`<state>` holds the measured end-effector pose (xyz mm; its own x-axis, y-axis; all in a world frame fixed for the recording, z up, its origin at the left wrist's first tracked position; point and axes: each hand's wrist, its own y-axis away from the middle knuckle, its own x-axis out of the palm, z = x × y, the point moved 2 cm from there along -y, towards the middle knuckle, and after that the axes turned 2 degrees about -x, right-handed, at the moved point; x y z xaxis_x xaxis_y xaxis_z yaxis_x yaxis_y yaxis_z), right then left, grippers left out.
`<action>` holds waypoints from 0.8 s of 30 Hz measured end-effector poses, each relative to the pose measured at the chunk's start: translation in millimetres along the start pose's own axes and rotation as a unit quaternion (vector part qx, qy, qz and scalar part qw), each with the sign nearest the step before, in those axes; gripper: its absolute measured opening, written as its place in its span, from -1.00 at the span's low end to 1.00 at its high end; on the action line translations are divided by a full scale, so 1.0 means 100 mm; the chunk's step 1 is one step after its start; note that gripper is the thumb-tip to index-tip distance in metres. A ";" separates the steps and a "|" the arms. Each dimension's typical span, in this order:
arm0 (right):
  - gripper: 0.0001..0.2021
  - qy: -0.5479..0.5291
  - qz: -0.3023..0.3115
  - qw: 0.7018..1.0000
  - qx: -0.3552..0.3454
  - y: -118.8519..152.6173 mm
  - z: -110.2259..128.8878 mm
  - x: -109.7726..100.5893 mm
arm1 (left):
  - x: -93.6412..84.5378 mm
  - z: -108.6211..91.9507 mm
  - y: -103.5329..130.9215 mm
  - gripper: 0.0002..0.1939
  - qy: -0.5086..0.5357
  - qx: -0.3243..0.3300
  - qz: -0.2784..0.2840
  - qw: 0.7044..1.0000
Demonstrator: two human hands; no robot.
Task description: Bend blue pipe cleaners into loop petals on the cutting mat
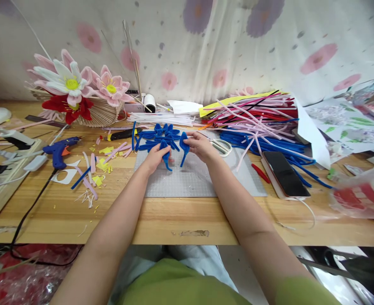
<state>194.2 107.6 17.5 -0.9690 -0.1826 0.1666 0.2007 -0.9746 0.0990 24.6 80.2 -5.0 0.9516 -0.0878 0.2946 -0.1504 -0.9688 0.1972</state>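
Note:
My left hand point(155, 159) is closed on a blue pipe-cleaner petal point(165, 156) whose tail hangs down from the fingers. Across from it, my right hand point(200, 145) pinches a second blue pipe-cleaner petal point(184, 148), its stem pointing toward me. The two pieces are apart from each other, both above the grey cutting mat point(187, 184). Just behind the hands lie several more shaped blue pieces point(161, 134). Scissors with pale handles point(222, 147) rest beside my right wrist.
A blue glue gun point(59, 151) and yellow scraps point(102, 163) lie left. Pipe-cleaner flowers point(72, 84) stand at the back left. Pink pipe cleaners point(253, 114), loose blue pipe cleaners point(269, 146), a red tool point(260, 173) and a phone point(285, 173) are on the right.

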 end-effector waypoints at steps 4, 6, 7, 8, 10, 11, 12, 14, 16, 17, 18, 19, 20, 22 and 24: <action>-0.68 0.001 0.028 1.000 0.014 0.01 -0.16 0.21 | 0.08 0.02 0.04 -0.75 0.005 -0.054 0.021 0.998; -0.68 0.020 0.020 1.000 -0.005 0.01 -0.20 0.26 | 0.08 0.01 0.06 -0.70 -0.005 -0.056 0.026 0.998; -0.69 0.027 0.014 0.999 -0.017 0.01 -0.21 0.28 | 0.08 0.00 0.06 -0.67 -0.010 -0.055 0.031 0.998; -0.69 0.031 0.010 0.999 -0.029 0.01 -0.21 0.29 | 0.07 0.00 0.06 -0.65 -0.013 -0.055 0.035 0.998; -0.72 0.034 0.001 0.998 -0.052 0.01 -0.23 0.32 | 0.06 -0.01 0.06 -0.63 -0.012 -0.056 0.043 0.997; -0.74 0.037 -0.006 0.997 -0.063 0.01 -0.24 0.33 | 0.05 -0.01 0.06 -0.63 -0.010 -0.057 0.048 0.997; -0.76 0.044 -0.016 0.996 -0.073 0.01 -0.24 0.35 | 0.05 -0.01 0.06 -0.63 -0.007 -0.058 0.054 0.997; -0.79 0.067 -0.037 0.993 -0.090 0.02 -0.26 0.37 | 0.04 -0.01 0.06 -0.63 -0.002 -0.061 0.063 0.996; -0.77 0.089 -0.045 0.990 -0.099 0.02 -0.26 0.39 | 0.04 -0.01 0.06 -0.63 0.005 -0.059 0.062 0.996; -0.74 0.092 -0.042 0.990 -0.102 0.02 -0.26 0.40 | 0.03 -0.02 0.05 -0.63 0.013 -0.054 0.056 0.997; -0.71 0.087 -0.035 0.990 -0.105 0.02 -0.27 0.40 | 0.02 -0.02 0.04 -0.63 0.023 -0.046 0.047 0.998; -0.68 0.075 -0.026 0.991 -0.107 0.02 -0.27 0.40 | 0.01 -0.03 0.04 -0.64 0.037 -0.034 0.035 0.998; -0.66 0.060 -0.013 0.992 -0.106 0.02 -0.28 0.40 | 0.00 -0.04 0.03 -0.66 0.054 -0.019 0.019 0.998; -0.63 0.042 0.038 0.993 -0.102 0.01 -0.32 0.40 | -0.04 -0.07 0.01 -0.71 0.087 0.018 -0.017 0.996; -0.62 0.064 0.112 0.986 -0.103 0.01 -0.36 0.43 | -0.08 -0.10 0.00 -0.78 0.107 0.045 -0.048 0.992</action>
<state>147.8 93.7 -10.7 -0.9165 -0.3986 0.0345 0.3913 -0.9109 -0.1306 14.8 83.4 1.7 0.8800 0.0483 0.4726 -0.0279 -0.9879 0.1528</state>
